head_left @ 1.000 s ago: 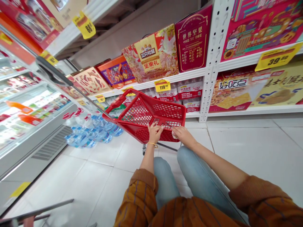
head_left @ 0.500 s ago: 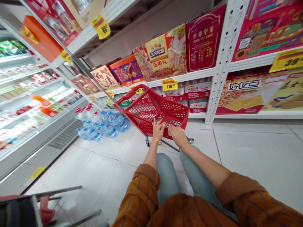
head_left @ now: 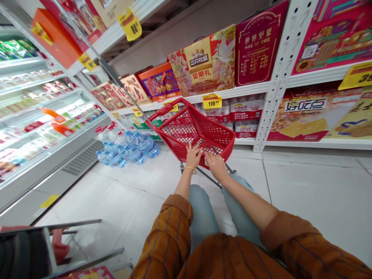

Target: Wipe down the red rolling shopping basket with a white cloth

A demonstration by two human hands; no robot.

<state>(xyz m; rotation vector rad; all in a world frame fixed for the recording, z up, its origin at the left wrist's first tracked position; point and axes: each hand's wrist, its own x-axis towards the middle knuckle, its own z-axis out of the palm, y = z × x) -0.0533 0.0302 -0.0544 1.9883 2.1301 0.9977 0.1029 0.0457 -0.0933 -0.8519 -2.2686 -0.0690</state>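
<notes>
A red plastic shopping cart (head_left: 200, 130) with latticed basket walls stands in front of me, tilted in view. My left hand (head_left: 193, 155), with a gold bangle at the wrist, is over the basket's near side, its fingers stretched out and partly spread. Beside it, my right hand (head_left: 215, 166) is closed at the near rim with its fingers curled. A small whitish patch shows by its fingertips, but what it grips is unclear. The visible inside of the basket shows only red lattice.
Behind the cart, a white shelf (head_left: 247, 88) bears gift boxes (head_left: 203, 62) and packs of bottles (head_left: 245, 106). Large water bottles (head_left: 128, 149) stand on the floor at left, near a chiller (head_left: 69, 162). A dark-and-metal frame (head_left: 72, 226) is at lower left.
My view has shifted slightly, so the shelves appear a little farther right. Both hands stay at the cart's near side, with the right hand a touch nearer the left.
</notes>
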